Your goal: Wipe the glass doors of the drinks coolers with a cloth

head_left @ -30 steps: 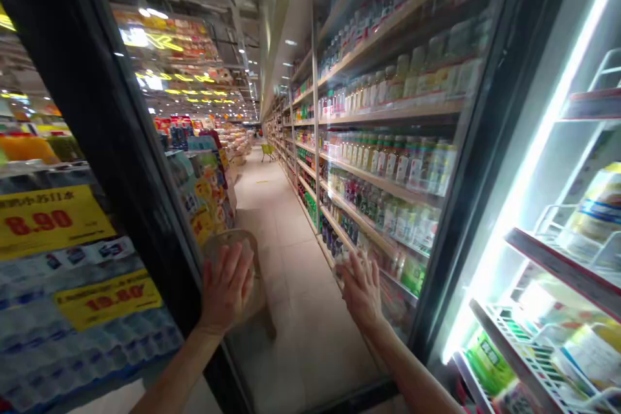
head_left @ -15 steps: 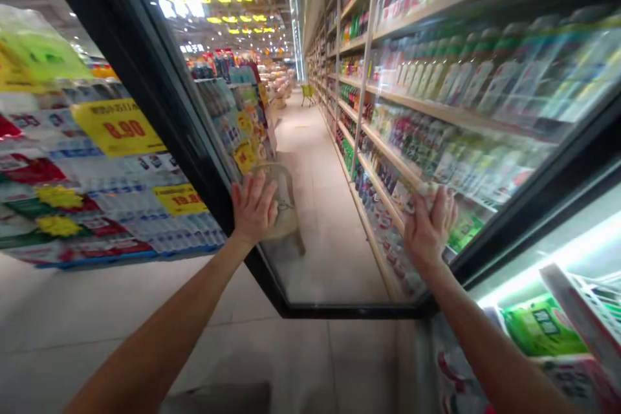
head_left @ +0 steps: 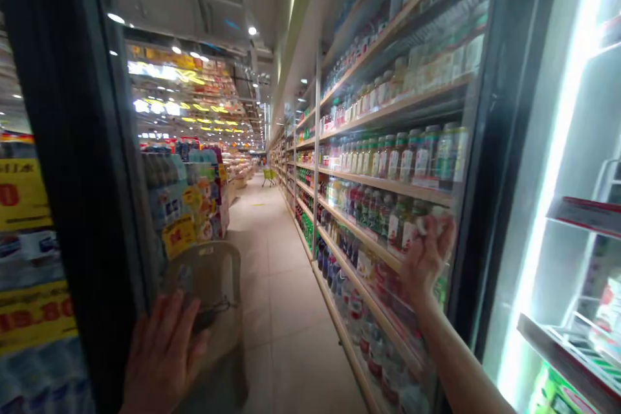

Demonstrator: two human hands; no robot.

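I see the left hand point(head_left: 162, 349), fingers stretched out, by the left edge of the glass door point(head_left: 68, 116). Near its right edge, the right hand point(head_left: 425, 262) squeezes a white wad point(head_left: 439, 212).

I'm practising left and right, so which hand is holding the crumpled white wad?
The right hand, higher up: it holds the crumpled white wad, perhaps cloth. The left hand, lower, near the door's thick black frame, shows none.

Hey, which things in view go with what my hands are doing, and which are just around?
With your hands:
right hand, holding a white wad, material unclear
left hand, at the glass
black-framed glass door

Just around:
bottles on shelves
green shopping cart
yellow price sign
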